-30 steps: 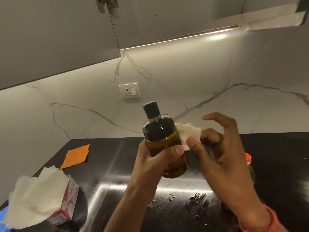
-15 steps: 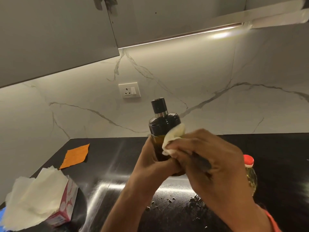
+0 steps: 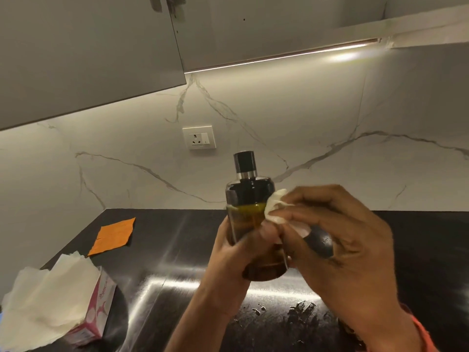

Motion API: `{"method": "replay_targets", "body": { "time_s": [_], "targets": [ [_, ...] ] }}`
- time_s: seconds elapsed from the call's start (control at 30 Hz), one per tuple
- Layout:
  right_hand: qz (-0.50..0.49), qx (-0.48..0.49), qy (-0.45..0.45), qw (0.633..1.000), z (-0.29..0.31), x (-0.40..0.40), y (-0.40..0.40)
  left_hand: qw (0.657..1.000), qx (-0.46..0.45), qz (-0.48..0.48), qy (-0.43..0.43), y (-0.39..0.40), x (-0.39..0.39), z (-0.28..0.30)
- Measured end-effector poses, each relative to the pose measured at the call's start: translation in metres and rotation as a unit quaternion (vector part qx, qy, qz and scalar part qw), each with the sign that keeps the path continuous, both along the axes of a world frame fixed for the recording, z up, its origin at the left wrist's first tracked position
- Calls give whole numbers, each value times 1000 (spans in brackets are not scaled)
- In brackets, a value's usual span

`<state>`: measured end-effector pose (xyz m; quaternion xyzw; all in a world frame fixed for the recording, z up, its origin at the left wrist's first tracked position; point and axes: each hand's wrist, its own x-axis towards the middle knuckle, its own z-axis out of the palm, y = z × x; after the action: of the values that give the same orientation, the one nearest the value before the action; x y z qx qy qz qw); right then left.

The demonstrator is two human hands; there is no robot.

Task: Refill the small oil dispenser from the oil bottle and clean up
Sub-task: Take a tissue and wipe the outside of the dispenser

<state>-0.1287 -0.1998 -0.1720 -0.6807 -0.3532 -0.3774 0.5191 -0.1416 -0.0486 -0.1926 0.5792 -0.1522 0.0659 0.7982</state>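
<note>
A small dark glass oil dispenser point(image 3: 250, 224) with a black cap and a metal collar was held upright in the air above a glossy black countertop point(image 3: 177, 250), in front of a white marble-patterned wall. Amber oil reached up to its shoulder. The left hand point(image 3: 236, 260) was wrapped around the lower half of the dispenser, fingers closed firmly on the glass. The right hand point(image 3: 347, 240) had its fingers pinched shut on a crumpled white tissue point(image 3: 275, 207), pressed against the dispenser's right side just below the dark shoulder.

The filling looked finished and the cleaning step was in hand: oil was being wiped off the outside of the glass. The next move probably called for turning the dispenser in the left hand so the tissue could reach the other faces, then setting it down.

Small dark specks and smears point(image 3: 299, 311) lay on the countertop below the hands. At the far left stood a pink and white tissue box point(image 3: 94, 316) with sheets spilling out, and beyond it an orange cloth square point(image 3: 114, 235).
</note>
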Motion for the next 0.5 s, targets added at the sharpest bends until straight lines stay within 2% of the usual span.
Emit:
{"method": "replay_targets", "body": {
  "time_s": [0.13, 0.23, 0.3, 0.37, 0.5],
  "targets": [
    [17, -103, -57, 993, -5, -14, 9, 994, -86, 59, 28, 1, 6, 2],
    [9, -160, -90, 983, 2, -12, 11, 990, -82, 102, 57, 0, 7, -4],
    [-36, -174, -96, 979, 17, -3, 6, 993, -56, 97, 33, -4, 8, -6],
    [-60, -195, -84, 975, 28, 1, 4, 993, -34, 115, 10, -10, 9, -1],
    [10, -222, -1, 975, 16, -9, 12, 993, -51, 110, -19, -12, 13, -2]
  ]
}}
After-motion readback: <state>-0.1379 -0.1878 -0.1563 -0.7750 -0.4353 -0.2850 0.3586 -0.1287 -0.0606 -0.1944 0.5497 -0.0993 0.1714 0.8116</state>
